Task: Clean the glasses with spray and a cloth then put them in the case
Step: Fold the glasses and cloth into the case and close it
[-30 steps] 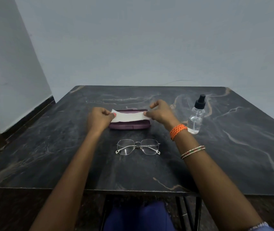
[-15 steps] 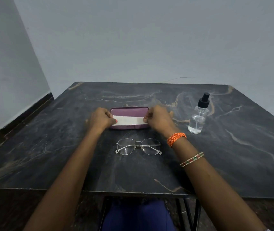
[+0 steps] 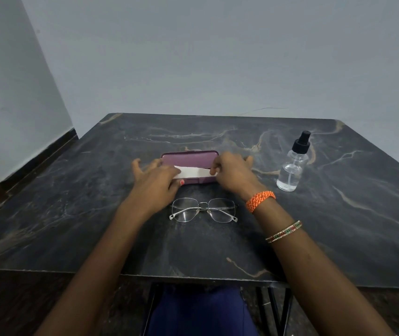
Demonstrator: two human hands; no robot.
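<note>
A white folded cloth [image 3: 193, 172] lies across the closed purple glasses case [image 3: 188, 158] at the middle of the table. My left hand [image 3: 156, 183] rests at the cloth's left end with its fingers spread, covering that end. My right hand [image 3: 233, 173] pinches the cloth's right end against the case. The thin metal-framed glasses [image 3: 203, 209] lie folded on the table just in front of the case, between my wrists, touched by neither hand. A clear spray bottle [image 3: 290, 170] with a black pump top stands upright to the right of my right hand.
The dark marble-patterned table [image 3: 84, 214] has its front edge near my lap. Grey walls stand behind it and to the left. Black metal table legs [image 3: 276, 309] show below the front edge.
The cloth, held stretched above the case a second ago, now lies on the case lid. My left hand's fingers have opened and spread. The camera has tilted a little.
</note>
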